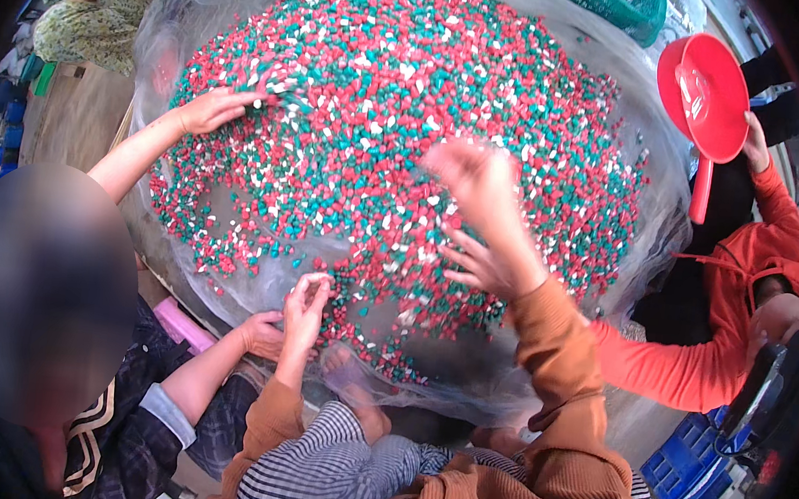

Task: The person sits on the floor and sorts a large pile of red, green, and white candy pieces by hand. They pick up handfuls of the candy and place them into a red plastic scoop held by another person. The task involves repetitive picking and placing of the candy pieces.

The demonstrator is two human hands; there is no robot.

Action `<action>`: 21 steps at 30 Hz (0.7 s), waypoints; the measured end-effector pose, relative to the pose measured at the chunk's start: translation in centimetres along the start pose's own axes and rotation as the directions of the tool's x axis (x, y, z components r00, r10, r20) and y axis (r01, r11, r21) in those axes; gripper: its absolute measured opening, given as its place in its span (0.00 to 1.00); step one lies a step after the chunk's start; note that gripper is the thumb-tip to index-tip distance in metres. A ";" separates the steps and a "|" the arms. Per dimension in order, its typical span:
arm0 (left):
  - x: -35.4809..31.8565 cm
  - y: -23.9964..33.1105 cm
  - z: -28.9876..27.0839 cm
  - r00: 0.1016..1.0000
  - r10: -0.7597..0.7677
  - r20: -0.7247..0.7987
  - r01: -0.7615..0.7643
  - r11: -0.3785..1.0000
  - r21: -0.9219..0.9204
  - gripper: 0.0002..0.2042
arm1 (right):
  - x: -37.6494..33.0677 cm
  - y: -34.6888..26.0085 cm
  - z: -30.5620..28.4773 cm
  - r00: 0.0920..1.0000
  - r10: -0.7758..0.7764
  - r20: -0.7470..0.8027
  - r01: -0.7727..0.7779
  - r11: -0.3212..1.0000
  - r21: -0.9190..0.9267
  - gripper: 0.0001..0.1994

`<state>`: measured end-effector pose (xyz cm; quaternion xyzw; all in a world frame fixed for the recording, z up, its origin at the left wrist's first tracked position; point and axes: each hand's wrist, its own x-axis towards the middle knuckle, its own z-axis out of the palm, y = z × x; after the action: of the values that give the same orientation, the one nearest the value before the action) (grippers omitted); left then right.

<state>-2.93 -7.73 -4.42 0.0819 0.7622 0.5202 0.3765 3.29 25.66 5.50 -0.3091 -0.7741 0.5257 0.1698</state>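
A wide heap of small red, green and white pieces (pixel 412 91) is spread over a sheer white mesh sheet (pixel 649 241). My left hand (pixel 301 306) is at the heap's near edge, thumb and fingers drawn together. Whatever may be between them is too small to make out. Over the heap's middle right hovers my right hand (pixel 476 173), its fingers smeared by motion, so any piece in them cannot be made out. Just under my right forearm, a co-worker's hand (pixel 481 263) with an orange-red sleeve reaches into the pieces.
At the left, a co-worker's hand (pixel 213 110) moves among the pieces, the other (pixel 263 334) rests near my left hand. The co-worker at right holds a red plastic scoop (pixel 725 102). A green basket (pixel 616 6) stands at the back, blue crates (pixel 683 459) at lower right.
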 end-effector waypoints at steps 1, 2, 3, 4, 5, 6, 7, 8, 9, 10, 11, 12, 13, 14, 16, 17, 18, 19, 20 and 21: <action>-0.3 0.3 -0.4 1.000 0.003 -0.025 -0.003 1.000 0.002 0.08 | 3.3 -1.5 -2.3 0.993 -0.058 -0.099 0.057 0.998 -0.014 0.09; 0.5 -1.0 1.3 1.000 0.000 0.015 0.001 0.999 -0.048 0.08 | 6.6 -2.1 -6.2 0.962 -0.188 -0.197 0.137 0.960 -0.246 0.10; 0.2 -0.3 1.0 1.000 -0.002 0.001 0.002 0.999 -0.036 0.08 | 10.0 -3.4 -9.1 0.909 -0.274 -0.315 0.244 0.961 -0.132 0.11; 1.2 -1.3 3.1 0.998 0.031 0.052 -0.027 0.998 -0.065 0.07 | 12.6 -4.4 -13.5 0.851 -0.224 -0.474 0.209 0.974 -0.085 0.12; 1.1 -0.9 2.9 0.997 0.059 0.045 -0.057 0.998 -0.037 0.07 | 14.9 -5.4 -16.4 0.813 -0.230 -0.536 0.285 0.958 0.021 0.18; 0.6 0.0 3.1 0.996 0.080 0.048 -0.081 0.996 0.031 0.07 | 16.4 -6.1 -18.2 0.785 -0.148 -0.601 0.261 0.960 0.104 0.22; 0.1 1.1 3.5 0.994 0.101 0.052 -0.106 0.990 0.097 0.07 | 16.8 -6.1 -19.7 0.776 -0.115 -0.620 0.247 0.960 0.131 0.24; -0.6 2.0 3.4 0.993 0.119 0.020 -0.121 0.979 0.162 0.07 | 15.9 -6.8 -18.9 0.800 -0.120 -0.588 0.251 0.957 0.145 0.24; -0.7 2.3 3.4 0.989 0.148 0.020 -0.149 0.973 0.176 0.07 | 14.7 -7.5 -18.1 0.822 -0.128 -0.554 0.255 0.954 0.158 0.23; -0.4 2.5 3.4 0.984 0.176 0.019 -0.176 0.966 0.188 0.07 | 13.3 -8.0 -16.7 0.838 -0.154 -0.524 0.263 0.954 0.141 0.18; -1.5 3.8 2.1 0.982 0.188 -0.015 -0.178 0.951 0.254 0.07 | 11.3 -8.4 -14.5 0.864 -0.145 -0.482 0.264 0.946 0.189 0.14; -1.6 4.1 2.1 0.958 0.286 -0.025 -0.259 0.899 0.354 0.08 | 9.4 -7.5 -12.4 0.923 -0.110 -0.368 0.177 0.972 0.155 0.14; -1.6 5.2 2.5 0.945 0.327 -0.020 -0.295 0.875 0.385 0.08 | 7.9 -5.7 -12.4 0.955 -0.135 -0.266 0.177 0.975 0.138 0.14; -1.3 6.0 2.8 0.932 0.363 -0.008 -0.326 0.847 0.420 0.09 | 5.4 -5.0 -10.8 0.956 -0.135 -0.261 0.175 0.975 0.138 0.15; -1.5 7.5 2.7 0.939 0.341 -0.053 -0.294 0.871 0.394 0.15 | 0.1 -5.0 -7.7 0.995 -0.099 -0.026 0.099 0.995 0.032 0.12; -2.3 8.2 2.5 0.925 0.370 -0.086 -0.297 0.846 0.444 0.18 | -3.1 -4.6 -5.5 0.988 -0.065 0.136 0.072 0.996 -0.045 0.11; -3.2 8.7 2.2 0.909 0.398 -0.123 -0.293 0.821 0.490 0.21 | -6.2 -4.1 -3.6 0.954 -0.037 0.299 0.077 0.989 -0.123 0.10; -3.8 8.0 1.9 0.903 0.427 -0.052 -0.352 0.802 0.482 0.23 | -9.7 -3.4 -1.9 0.888 0.016 0.460 0.098 0.970 -0.222 0.09; -4.7 7.5 1.4 0.892 0.452 0.016 -0.404 0.780 0.478 0.24 | -12.9 -2.5 -0.5 0.815 0.012 0.579 0.179 0.946 -0.271 0.13; -5.9 6.4 1.1 0.875 0.459 0.151 -0.475 0.756 0.451 0.25 | -16.8 -1.4 0.5 0.730 0.030 0.683 0.267 0.907 -0.326 0.17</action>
<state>0.17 -7.11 3.76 0.3670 0.8151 0.3933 0.2150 15.21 13.98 7.61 -0.0747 -0.8918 0.4184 -0.1551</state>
